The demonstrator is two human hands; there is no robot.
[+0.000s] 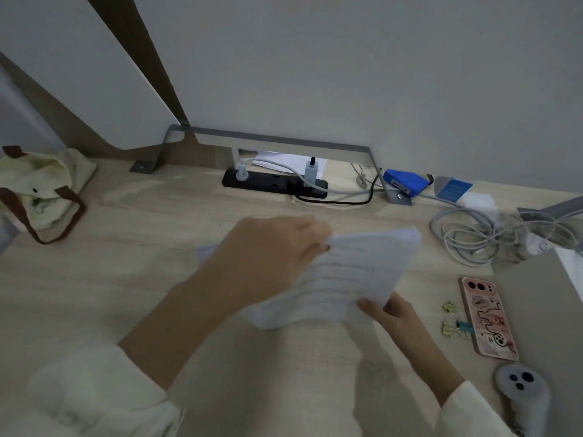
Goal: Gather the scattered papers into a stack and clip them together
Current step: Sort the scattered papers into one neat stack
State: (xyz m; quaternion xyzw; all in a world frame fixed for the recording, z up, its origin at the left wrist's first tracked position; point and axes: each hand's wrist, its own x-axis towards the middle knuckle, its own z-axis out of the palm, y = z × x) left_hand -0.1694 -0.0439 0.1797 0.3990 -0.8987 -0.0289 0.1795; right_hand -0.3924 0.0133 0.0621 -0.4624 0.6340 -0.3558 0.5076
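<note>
mid-gathering: papers (347,272) held just over the tabletop (157,231), left hand (268,260) grip curled on the far edge, right hand (391,313) grip pinching the near corner; next, likely squaring, then reaching for the binder clips (454,320).

Your desk (126,247) is pale wood-grain board, matt and smooth. The power strip (274,184) on it is black plastic with a slight sheen. In front of it, your papers (347,272) are thin white printed sheets, matt and limp. Just behind it runs a brushed grey metal bracket (284,141). Far to its left lies a cream cloth bag (41,184) with brown straps, and to its right a glossy pink phone case (485,316) and shiny binder clips (451,308).
</note>
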